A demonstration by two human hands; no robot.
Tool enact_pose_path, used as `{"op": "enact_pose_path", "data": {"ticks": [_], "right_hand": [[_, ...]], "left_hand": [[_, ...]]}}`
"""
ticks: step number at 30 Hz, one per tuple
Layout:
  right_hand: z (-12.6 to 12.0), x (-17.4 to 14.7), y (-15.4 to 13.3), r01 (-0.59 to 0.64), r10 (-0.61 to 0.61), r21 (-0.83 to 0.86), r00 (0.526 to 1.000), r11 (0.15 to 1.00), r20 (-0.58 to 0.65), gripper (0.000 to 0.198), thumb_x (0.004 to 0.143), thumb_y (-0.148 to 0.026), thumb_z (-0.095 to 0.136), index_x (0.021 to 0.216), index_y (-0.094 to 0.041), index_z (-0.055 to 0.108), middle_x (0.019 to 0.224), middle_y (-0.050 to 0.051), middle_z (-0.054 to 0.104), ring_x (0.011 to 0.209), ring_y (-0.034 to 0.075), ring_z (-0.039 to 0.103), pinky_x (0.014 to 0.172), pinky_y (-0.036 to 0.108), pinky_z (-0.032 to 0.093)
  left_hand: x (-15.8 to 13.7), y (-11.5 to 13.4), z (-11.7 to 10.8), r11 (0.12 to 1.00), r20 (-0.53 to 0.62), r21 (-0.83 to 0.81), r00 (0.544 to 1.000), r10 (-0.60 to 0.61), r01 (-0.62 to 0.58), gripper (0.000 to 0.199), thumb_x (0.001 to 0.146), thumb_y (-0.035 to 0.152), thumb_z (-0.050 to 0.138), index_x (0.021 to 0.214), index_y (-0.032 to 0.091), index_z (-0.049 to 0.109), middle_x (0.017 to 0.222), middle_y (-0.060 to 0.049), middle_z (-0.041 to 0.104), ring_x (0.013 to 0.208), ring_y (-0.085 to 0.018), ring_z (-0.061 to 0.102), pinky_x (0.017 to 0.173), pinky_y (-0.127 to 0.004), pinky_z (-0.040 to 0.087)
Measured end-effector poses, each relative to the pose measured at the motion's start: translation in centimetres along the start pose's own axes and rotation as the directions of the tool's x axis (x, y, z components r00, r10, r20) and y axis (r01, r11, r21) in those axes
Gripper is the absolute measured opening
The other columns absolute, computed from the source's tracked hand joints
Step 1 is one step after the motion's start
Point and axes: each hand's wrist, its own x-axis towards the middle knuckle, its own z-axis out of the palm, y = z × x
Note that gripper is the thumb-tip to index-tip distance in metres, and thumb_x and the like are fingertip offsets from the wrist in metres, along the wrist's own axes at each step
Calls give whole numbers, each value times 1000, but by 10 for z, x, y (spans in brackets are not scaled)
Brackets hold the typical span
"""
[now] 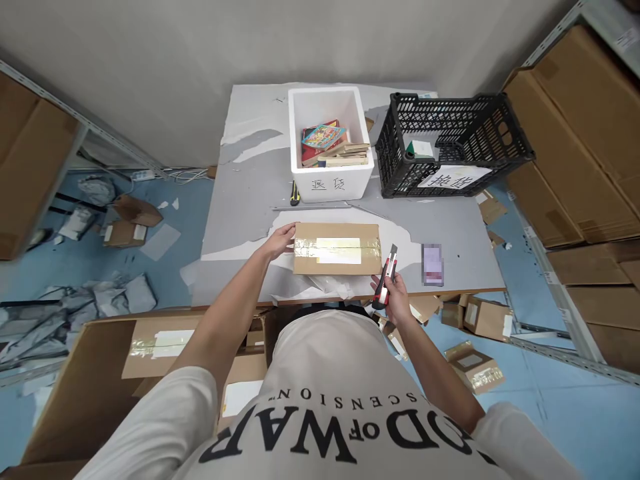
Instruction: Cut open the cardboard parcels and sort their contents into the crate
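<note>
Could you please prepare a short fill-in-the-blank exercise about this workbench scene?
The right hand holds a utility knife with a red-and-____ handle.
The left hand is at the ____ end of the taped cardboard box.
The white bin contains ____.
In this view, the black crate stands to the bin's ____.

Missing words: black; left; books; right.

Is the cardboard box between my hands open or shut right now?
Shut: the cardboard box has a flat top, with shiny tape running along its middle.
</note>
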Motion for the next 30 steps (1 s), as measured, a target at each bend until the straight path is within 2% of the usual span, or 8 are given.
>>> {"op": "enact_pose_path", "data": {"ticks": [3,7,12,15,18,25,28,30], "right_hand": [[5,19,-20,42,-39,-72,998,997,40,42,72,-45,75,103,-27,53,106,-1,65,95,18,70,84,38,60],[30,78,-72,53,-31,-259,996,964,88,31,77,-36,69,101,-24,54,94,-1,66,78,13,69,76,33,62],[84,159,-123,117,-28,-422,977,899,212,13,82,-22,64,92,-19,55,75,-3,61,59,9,61,60,26,59],[112,185,-130,120,36,-524,960,843,279,7,84,-15,60,90,-17,56,69,-2,60,54,9,58,54,25,57],[126,195,-123,110,98,-617,951,779,293,6,85,-12,57,89,-16,56,65,-2,59,52,10,56,50,24,54],[115,197,-111,144,60,-594,949,791,311,18,81,-19,64,93,-20,51,74,-3,59,59,9,57,54,23,55],[92,174,-108,218,-65,-528,954,821,293,25,81,-27,65,99,-22,50,89,-2,62,71,10,63,58,23,55],[68,141,-100,220,-118,-458,963,861,242,29,80,-34,65,103,-24,49,108,1,62,83,13,66,61,24,57]], "left_hand": [[-12,-5,4,994,-62,-91,996,59,-64,58,78,57,64,127,27,55,124,-9,63,94,-20,69,83,-40,57],[-36,-21,19,963,-285,-205,952,110,-173,56,73,49,72,120,21,58,126,-10,62,88,-16,70,89,-40,56],[-73,-63,80,934,-468,-300,883,32,-193,56,67,44,78,112,14,63,109,-11,70,88,-19,71,90,-40,56],[-89,-84,117,914,-486,-362,874,-20,-181,58,62,45,81,108,12,66,102,-11,73,95,-22,70,93,-41,55],[-97,-90,136,906,-471,-400,879,-74,-138,57,61,47,81,104,13,69,97,-10,75,96,-25,70,94,-43,54],[-103,-89,123,967,-425,-244,905,-37,-76,56,62,49,81,103,13,69,101,-14,74,104,-29,68,96,-45,53],[-92,-82,104,997,-419,-62,908,25,-56,60,65,48,79,111,13,66,119,-18,67,116,-31,62,102,-44,48],[-70,-65,87,993,-411,90,906,106,-75,61,71,49,73,120,14,63,129,-18,61,124,-30,57,107,-44,43]]}}
